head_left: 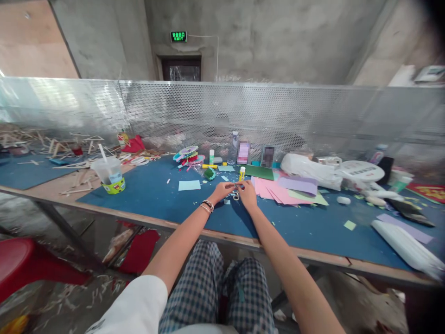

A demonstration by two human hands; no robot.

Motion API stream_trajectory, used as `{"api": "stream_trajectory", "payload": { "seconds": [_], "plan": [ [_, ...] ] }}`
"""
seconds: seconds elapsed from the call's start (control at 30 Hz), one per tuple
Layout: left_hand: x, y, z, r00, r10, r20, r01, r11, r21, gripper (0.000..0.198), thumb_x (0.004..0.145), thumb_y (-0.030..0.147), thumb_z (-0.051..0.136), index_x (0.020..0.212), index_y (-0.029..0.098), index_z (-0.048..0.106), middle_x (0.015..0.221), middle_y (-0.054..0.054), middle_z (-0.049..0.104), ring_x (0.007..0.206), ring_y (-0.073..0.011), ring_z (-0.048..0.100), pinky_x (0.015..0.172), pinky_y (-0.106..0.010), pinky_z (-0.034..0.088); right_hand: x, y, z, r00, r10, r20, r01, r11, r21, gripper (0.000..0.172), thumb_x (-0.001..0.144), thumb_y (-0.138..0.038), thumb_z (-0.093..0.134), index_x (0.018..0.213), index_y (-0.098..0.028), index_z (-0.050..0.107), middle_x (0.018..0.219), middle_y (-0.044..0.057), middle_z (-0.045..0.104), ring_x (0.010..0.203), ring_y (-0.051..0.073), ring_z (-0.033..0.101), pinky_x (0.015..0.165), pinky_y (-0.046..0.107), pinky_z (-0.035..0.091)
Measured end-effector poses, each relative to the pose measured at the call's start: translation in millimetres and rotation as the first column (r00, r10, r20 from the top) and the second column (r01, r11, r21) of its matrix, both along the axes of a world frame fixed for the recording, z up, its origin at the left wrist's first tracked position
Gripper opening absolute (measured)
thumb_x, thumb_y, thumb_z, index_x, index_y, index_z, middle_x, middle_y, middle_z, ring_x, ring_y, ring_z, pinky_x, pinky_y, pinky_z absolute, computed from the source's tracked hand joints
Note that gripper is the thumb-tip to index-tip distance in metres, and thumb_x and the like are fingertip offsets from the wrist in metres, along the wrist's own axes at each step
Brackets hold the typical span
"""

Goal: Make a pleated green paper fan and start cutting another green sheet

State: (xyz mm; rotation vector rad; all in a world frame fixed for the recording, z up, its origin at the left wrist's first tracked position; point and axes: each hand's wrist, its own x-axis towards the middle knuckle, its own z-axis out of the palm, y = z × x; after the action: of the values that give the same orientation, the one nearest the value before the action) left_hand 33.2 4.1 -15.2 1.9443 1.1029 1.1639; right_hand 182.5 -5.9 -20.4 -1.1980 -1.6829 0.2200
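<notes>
Both my hands meet over the blue mat (160, 197) near the table's middle. My left hand (222, 190), with bracelets on its wrist, pinches a small object I cannot make out. My right hand (247, 191) closes on the same small object from the other side. A pair of scissors (236, 196) lies on the mat just under the fingers. A stack of pink and purple paper sheets (285, 190) lies right of my right hand. A light blue paper square (189, 185) lies left of my left hand.
A plastic cup with a straw (110, 174) stands at the left. A coloured paper craft (187, 155), glue sticks (242, 173), a water bottle (234, 147) and a white bag (309, 169) sit further back. Wooden sticks litter the far left. A perforated metal screen (222, 111) runs behind. A red stool (21, 264) stands lower left.
</notes>
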Motion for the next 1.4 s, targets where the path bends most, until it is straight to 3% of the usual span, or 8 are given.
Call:
{"api": "stream_trajectory", "payload": {
  "seconds": [0.17, 0.47, 0.93, 1.23, 1.4],
  "plan": [
    [0, 1, -3.2, 1.0, 0.002, -0.03, 0.0, 0.997, 0.073, 0.032, 0.078, 0.027, 0.06, 0.102, 0.008, 0.068, 0.095, -0.012, 0.072, 0.087, -0.0201, 0.067, 0.079, -0.028, 0.051, 5, 3, 1.1, 1.0, 0.023, 0.014, -0.022, 1.0, -0.011, 0.024, 0.081, -0.024, 0.049, 0.093, -0.018, 0.069, 0.091, 0.006, 0.055, 0.075, 0.017, 0.054, 0.078, 0.035, 0.048],
    [0, 3, -3.6, 0.995, 0.032, -0.098, -0.015, 0.986, 0.169, 0.033, 0.077, 0.029, 0.061, 0.105, 0.013, 0.068, 0.093, -0.009, 0.072, 0.082, -0.0194, 0.065, 0.078, -0.028, 0.049, 8, 4, 5.9, 1.0, 0.005, 0.011, -0.005, 1.0, 0.007, 0.02, 0.079, -0.025, 0.051, 0.09, -0.017, 0.066, 0.092, 0.007, 0.055, 0.07, 0.016, 0.054, 0.073, 0.034, 0.048],
    [4, 1, 2.3, 0.993, 0.111, -0.031, -0.099, 0.962, 0.256, 0.029, 0.081, 0.027, 0.058, 0.104, 0.013, 0.068, 0.094, -0.009, 0.072, 0.08, -0.0189, 0.066, 0.076, -0.028, 0.05, 2, -5, 17.1, 1.0, -0.004, -0.004, 0.005, 0.994, 0.108, 0.015, 0.08, -0.025, 0.052, 0.084, -0.016, 0.063, 0.089, 0.006, 0.055, 0.071, 0.016, 0.054, 0.073, 0.033, 0.047],
    [5, -1, 4.2, 0.994, 0.111, -0.009, -0.107, 0.973, 0.203, 0.028, 0.082, 0.025, 0.056, 0.104, 0.014, 0.068, 0.098, -0.009, 0.072, 0.084, -0.0195, 0.067, 0.079, -0.029, 0.05, 3, -6, 17.7, 1.0, 0.011, 0.004, -0.012, 0.992, 0.124, 0.02, 0.082, -0.027, 0.05, 0.09, -0.018, 0.066, 0.091, 0.007, 0.056, 0.074, 0.017, 0.054, 0.074, 0.034, 0.048],
    [7, -3, 8.3, 0.996, 0.08, 0.044, -0.084, 0.993, 0.088, 0.029, 0.081, 0.023, 0.055, 0.105, 0.012, 0.067, 0.098, -0.01, 0.072, 0.084, -0.0195, 0.067, 0.076, -0.028, 0.051, 4, -6, 16.9, 0.999, 0.033, 0.027, -0.036, 0.992, 0.121, 0.025, 0.084, -0.023, 0.045, 0.096, -0.02, 0.068, 0.092, 0.008, 0.056, 0.083, 0.018, 0.055, 0.078, 0.033, 0.049]
  ]
}}
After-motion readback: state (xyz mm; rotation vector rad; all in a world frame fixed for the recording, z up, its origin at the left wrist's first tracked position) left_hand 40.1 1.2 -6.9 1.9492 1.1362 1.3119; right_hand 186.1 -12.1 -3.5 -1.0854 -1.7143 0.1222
